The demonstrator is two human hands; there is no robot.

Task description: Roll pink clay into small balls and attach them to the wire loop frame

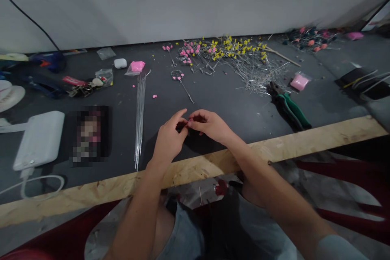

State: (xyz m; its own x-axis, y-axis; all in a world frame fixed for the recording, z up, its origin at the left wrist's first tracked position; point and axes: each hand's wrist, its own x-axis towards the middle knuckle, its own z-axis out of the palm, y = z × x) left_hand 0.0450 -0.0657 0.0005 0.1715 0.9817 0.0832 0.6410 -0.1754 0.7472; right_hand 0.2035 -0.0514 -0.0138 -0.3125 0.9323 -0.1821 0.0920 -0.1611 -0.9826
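Just above the table's front edge, the fingertips of my left hand [170,136] and my right hand [213,125] meet in a pinch. Between them shows a small piece of pink clay [190,122], mostly covered by the fingers. Both index fingers are bent. Beyond my hands lies a twisted wire stem [186,90] with a loop and pink bits on it. A small pink piece [154,96] rests left of that stem. To the left of my left hand is a bundle of straight silver wires [139,120].
Wire stems with yellow and pink tips [225,48] are heaped at the back. Green-handled pliers [289,107] and a pink packet [300,81] lie right. Left are another pink packet [137,67], an earbud case [120,63], a blurred-out object [91,134] and a white power bank [41,140].
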